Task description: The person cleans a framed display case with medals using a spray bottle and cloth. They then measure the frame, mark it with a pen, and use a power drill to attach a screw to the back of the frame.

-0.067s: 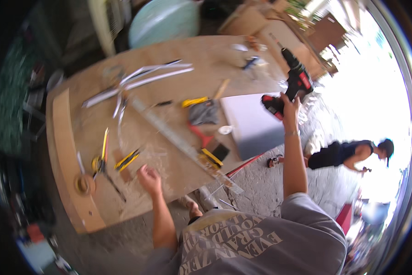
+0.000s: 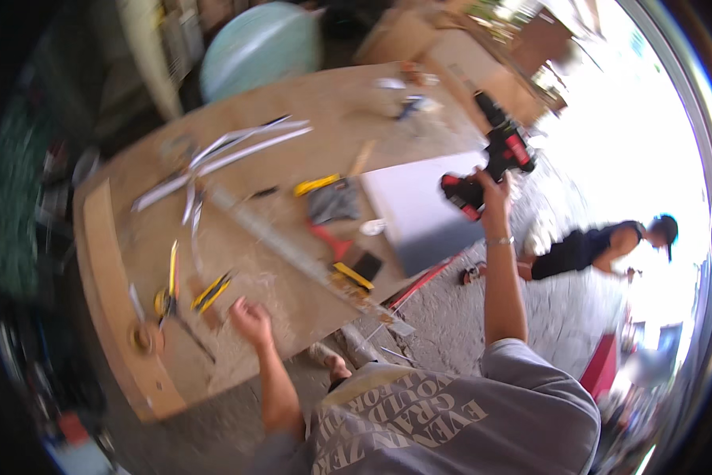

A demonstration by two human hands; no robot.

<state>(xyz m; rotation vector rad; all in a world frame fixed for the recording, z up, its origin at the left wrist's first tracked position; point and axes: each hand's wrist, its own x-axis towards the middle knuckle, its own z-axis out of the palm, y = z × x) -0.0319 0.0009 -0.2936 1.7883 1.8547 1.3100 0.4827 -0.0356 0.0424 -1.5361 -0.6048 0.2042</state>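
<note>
My right hand (image 2: 495,196) grips a black and red cordless drill (image 2: 508,150) by its handle, raised at the right end of the table with the drill's front pointing away and a little left. Over the table's near edge hovers my left hand (image 2: 251,321), its fingers curled in. Whether anything small lies inside them is hidden. Closest to it is a yellow and black utility knife (image 2: 212,293). Left of that are a yellow tape measure (image 2: 163,302), a pencil-like yellow stick (image 2: 173,265) and a roll of brown tape (image 2: 144,339).
The wooden table (image 2: 277,229) holds white strips (image 2: 237,150), a long metal ruler (image 2: 269,237), a grey cloth (image 2: 332,202), another yellow-black tool (image 2: 354,275) and a white panel (image 2: 419,210). A pale green round object (image 2: 261,51) stands behind. Another person (image 2: 585,252) stands at right.
The view has turned slightly, so the table and its tools sit a little further left. The drill stays in my right hand, and my left hand keeps its curled shape.
</note>
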